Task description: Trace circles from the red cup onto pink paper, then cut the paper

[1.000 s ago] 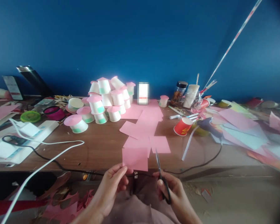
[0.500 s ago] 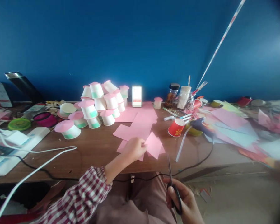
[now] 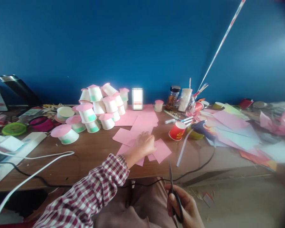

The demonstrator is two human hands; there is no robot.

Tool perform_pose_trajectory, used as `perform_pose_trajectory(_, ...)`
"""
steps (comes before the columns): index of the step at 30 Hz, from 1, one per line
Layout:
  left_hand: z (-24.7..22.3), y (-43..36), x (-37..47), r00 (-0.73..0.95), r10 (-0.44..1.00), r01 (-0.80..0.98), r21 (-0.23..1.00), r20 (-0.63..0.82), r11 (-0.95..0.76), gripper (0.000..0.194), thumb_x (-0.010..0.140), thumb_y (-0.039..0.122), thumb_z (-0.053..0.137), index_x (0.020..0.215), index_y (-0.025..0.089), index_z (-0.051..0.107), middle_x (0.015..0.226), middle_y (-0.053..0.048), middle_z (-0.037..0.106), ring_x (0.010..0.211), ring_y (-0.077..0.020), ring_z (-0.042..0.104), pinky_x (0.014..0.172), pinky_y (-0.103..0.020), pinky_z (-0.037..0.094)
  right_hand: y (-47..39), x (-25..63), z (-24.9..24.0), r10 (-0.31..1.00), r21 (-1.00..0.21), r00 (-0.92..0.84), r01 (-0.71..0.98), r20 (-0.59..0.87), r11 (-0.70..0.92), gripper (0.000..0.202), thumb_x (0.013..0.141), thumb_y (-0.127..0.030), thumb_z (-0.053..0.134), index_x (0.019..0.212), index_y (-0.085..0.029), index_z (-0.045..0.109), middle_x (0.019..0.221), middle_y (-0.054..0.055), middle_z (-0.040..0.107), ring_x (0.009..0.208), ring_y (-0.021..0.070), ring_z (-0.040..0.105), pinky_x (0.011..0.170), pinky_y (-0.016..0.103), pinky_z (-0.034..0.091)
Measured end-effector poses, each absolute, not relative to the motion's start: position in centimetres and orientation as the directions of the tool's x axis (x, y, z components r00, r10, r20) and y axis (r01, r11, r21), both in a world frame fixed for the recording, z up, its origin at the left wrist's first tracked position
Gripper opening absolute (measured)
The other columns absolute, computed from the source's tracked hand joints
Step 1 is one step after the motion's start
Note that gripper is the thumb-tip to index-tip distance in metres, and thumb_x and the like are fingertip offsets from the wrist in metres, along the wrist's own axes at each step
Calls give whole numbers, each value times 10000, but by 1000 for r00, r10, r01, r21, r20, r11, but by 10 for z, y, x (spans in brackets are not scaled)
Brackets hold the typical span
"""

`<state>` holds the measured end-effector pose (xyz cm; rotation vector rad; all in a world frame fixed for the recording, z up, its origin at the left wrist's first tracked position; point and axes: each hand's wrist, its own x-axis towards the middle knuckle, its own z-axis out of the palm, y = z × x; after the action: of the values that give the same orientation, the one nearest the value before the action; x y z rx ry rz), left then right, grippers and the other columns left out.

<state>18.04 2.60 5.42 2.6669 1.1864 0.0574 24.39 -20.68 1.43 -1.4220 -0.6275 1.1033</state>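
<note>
My left hand [image 3: 146,144] is over the overlapping pink paper sheets [image 3: 123,135] in the middle of the table. Its fingers bend downward and are partly hidden and blurred, so their grip is unclear. Just right of its fingertips lies a square pink paper piece [image 3: 162,151] on the table. Low in front of the table edge, my right hand [image 3: 184,204] is closed around the black handles of a pair of scissors [image 3: 171,180]. The blades point up and look closed, apart from the paper.
Stacked white paper cups with pink tops [image 3: 86,112] stand to the left. A red paper cup [image 3: 177,130] and a glue gun [image 3: 203,127] are on the right, near loose coloured paper [image 3: 237,136]. A black cable [image 3: 187,173] runs along the front edge.
My left hand has let go of the square pink piece, which now lies on the table, and has moved forward over the pink sheets. My right hand still holds the scissors.
</note>
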Motion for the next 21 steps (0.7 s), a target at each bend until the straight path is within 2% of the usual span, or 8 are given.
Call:
perform_pose_trajectory(4, 51, 26, 183, 677, 732, 727, 219, -73, -650, 328, 881, 375, 551, 1140, 174, 563, 1200, -90, 563, 1045, -209, 565, 888, -435, 484, -208, 248, 15, 867, -954, 416, -232, -275, -192, 526, 687, -578, 716, 975, -139, 683, 492, -17, 523, 455, 116, 468, 470, 230, 350)
perform_pose_trajectory(8, 46, 34, 184, 664, 736, 738, 272, -130, -617, 336, 882, 373, 551, 1150, 172, 555, 1178, -85, 572, 1012, -202, 579, 857, -423, 501, -208, 246, 14, 876, -958, 405, -223, -261, -183, 520, 701, -575, 707, 969, -130, 679, 478, -18, 523, 448, 110, 458, 462, 224, 350)
perform_pose_trajectory(13, 40, 40, 185, 658, 729, 728, 403, -188, -554, 351, 879, 368, 558, 1169, 169, 542, 1164, -81, 576, 993, -200, 588, 834, -415, 513, -206, 243, 13, 877, -953, 403, -252, -261, -167, 502, 703, -558, 716, 966, -132, 671, 485, -23, 524, 452, 100, 455, 458, 209, 362)
perform_pose_trajectory(18, 44, 40, 179, 696, 692, 650, 574, -189, -497, 317, 884, 364, 550, 1133, 168, 563, 1137, -74, 590, 965, -188, 595, 819, -397, 519, -205, 245, 10, 883, -953, 389, -247, -264, -176, 519, 694, -569, 719, 965, -129, 675, 486, -21, 524, 448, 99, 462, 457, 208, 348)
perform_pose_trajectory(21, 53, 53, 160, 672, 718, 634, 640, -178, -434, 324, 879, 364, 561, 1125, 154, 564, 1108, -69, 599, 937, -183, 604, 793, -386, 528, -205, 246, 9, 882, -953, 387, -237, -270, -188, 535, 687, -586, 716, 971, -134, 676, 494, -19, 525, 451, 101, 467, 462, 212, 354)
